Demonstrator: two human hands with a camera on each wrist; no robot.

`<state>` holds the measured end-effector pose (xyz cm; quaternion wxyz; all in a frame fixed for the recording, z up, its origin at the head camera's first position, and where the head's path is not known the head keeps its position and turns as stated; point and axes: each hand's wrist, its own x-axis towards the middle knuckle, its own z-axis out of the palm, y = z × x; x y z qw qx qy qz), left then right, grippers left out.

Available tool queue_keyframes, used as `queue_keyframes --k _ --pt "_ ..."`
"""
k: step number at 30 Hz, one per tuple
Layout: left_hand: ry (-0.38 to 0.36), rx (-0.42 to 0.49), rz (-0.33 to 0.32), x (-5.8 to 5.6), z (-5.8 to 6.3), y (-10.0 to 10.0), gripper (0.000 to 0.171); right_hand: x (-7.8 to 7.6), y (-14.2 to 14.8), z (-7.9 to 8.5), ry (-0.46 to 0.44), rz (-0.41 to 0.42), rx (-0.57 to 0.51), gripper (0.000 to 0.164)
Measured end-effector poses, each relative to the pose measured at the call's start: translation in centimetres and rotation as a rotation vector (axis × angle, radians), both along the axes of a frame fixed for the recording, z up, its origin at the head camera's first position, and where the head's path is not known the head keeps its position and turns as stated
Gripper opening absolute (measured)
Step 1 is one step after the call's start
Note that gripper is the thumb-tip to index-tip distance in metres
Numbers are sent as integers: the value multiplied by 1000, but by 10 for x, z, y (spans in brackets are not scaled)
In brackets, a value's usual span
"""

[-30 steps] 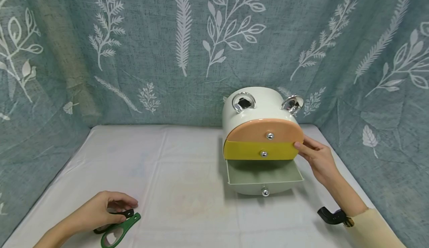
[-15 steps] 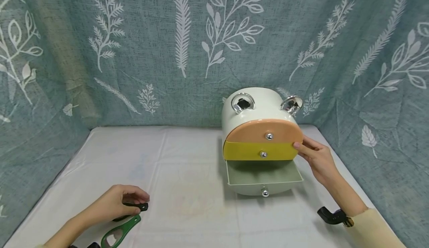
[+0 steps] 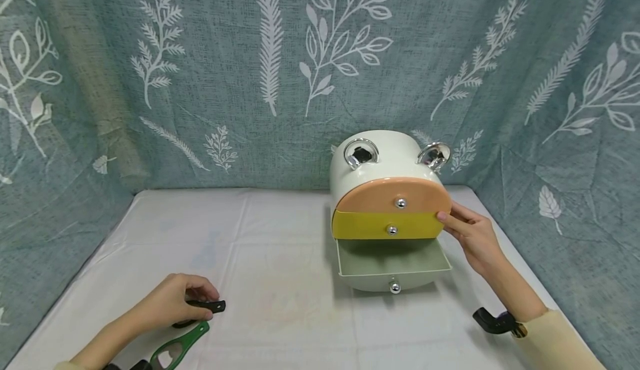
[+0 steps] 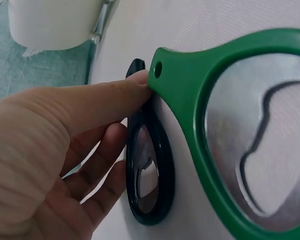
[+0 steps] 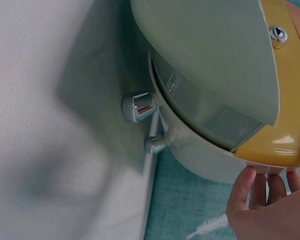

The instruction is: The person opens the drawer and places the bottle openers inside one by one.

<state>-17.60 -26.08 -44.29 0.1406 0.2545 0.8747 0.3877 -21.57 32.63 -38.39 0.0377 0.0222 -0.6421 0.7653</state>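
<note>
My left hand pinches the handle end of a black bottle opener between thumb and fingers, holding it on edge in the left wrist view. Right beside it is a green bottle opener, with a hole in its handle and a metal plate in its ring. At the right stands a white mini drawer cabinet with an orange, a yellow and a pale green drawer; the green bottom one is pulled out. My right hand rests against the cabinet's right side, straight fingers on the shell, thumb on its front edge.
Two shiny round eye-like pieces stick up from the cabinet top. Metal feet show underneath. A white cloth covers the table, and a blue-green leaf-print curtain closes off the back and sides.
My left hand has shifted right and slightly away from me with the black bottle opener, parting it from the green one. My right hand and the cabinet stay put.
</note>
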Motion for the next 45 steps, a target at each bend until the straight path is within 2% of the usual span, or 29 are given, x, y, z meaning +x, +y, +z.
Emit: queue_keyframes --k 9,15,23,32,45 --pt "-29 63 -21 1 -2 3 26 -1 0 -2 5 2 -11 44" --pt "33 120 -57 1 -5 3 16 -2 0 -3 7 2 -6 47" --pt "40 82 -26 1 -3 4 22 -3 -1 -2 14 -5 -3 53" --pt "50 98 -61 0 -4 5 19 -3 0 -2 24 -4 -11 54" --pt "96 90 -69 -4 -9 7 23 -2 0 -4 13 -17 -3 60"
